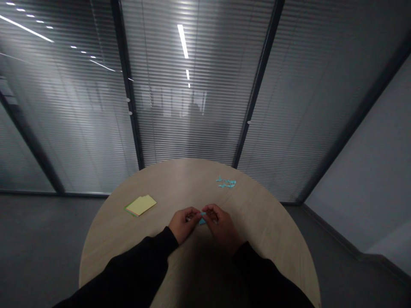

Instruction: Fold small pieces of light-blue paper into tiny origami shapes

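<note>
My left hand [183, 223] and my right hand [221, 224] meet over the middle of a round wooden table [276, 239]. Both pinch a small light-blue piece of paper [202, 220] between their fingertips. Most of that paper is hidden by the fingers. Black sleeves cover both forearms. Several small light-blue paper pieces [226, 182] lie in a cluster beyond my right hand, toward the far edge. A stack of coloured paper sheets [141, 205], yellow on top with green showing beneath, lies to the left of my left hand.
Glass partition walls with horizontal blinds and dark frames [257, 85] stand just behind the table. Grey floor [41, 244] surrounds the table on both sides.
</note>
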